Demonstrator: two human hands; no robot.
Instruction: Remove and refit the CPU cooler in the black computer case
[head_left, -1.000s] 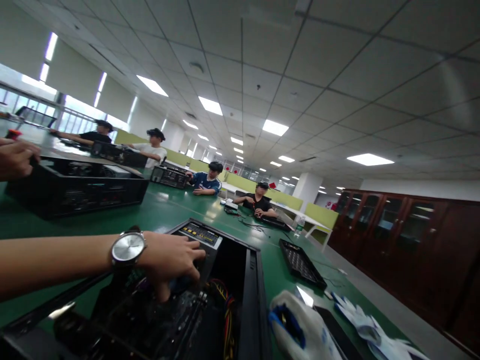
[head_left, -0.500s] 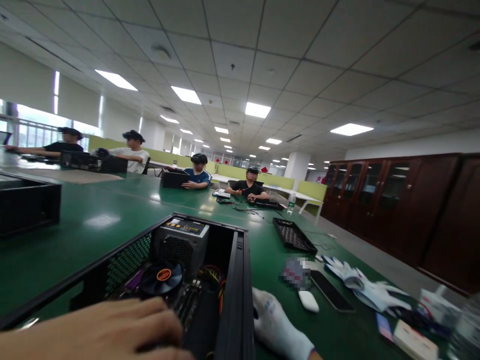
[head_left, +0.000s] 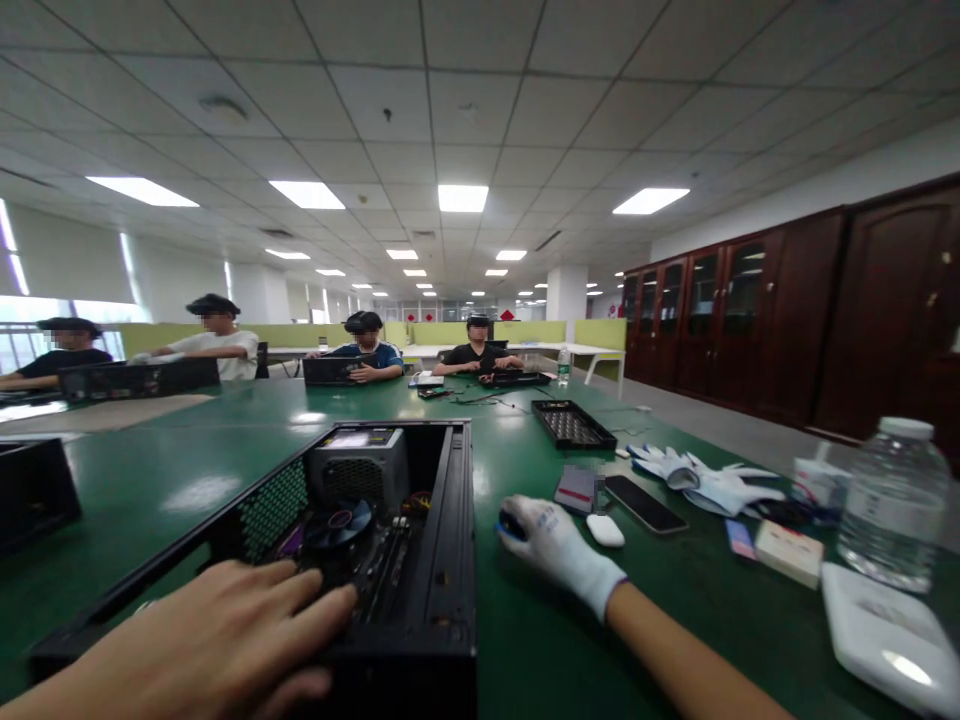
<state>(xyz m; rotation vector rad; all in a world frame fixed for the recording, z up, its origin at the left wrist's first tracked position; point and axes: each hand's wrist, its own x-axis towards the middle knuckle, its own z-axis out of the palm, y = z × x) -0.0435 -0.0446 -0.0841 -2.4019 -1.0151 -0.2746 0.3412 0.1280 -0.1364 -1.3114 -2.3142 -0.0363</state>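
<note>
An open black computer case (head_left: 450, 560) lies on the green table (head_left: 517, 640), with a power supply (head_left: 360, 468) and a fan (head_left: 339, 522) inside. My bare left hand (head_left: 225, 625) is over the case's near left part, fingers apart, with nothing visible in it. Right of the case, my right hand (head_left: 551, 540), in a white glove, is curled over the table. A small dark and blue thing shows at its fingers, too unclear to name.
A black tray (head_left: 574, 425), a phone (head_left: 645, 503), white gloves (head_left: 705, 480), a small box (head_left: 789, 552) and a large bottle (head_left: 896, 505) lie or stand to the right. Several people sit farther back. Another case (head_left: 37, 492) is at the left.
My right hand has moved away from the case's right side and shows more of its forearm. The view has levelled, bringing the bottle and a white case at the right more into sight.
</note>
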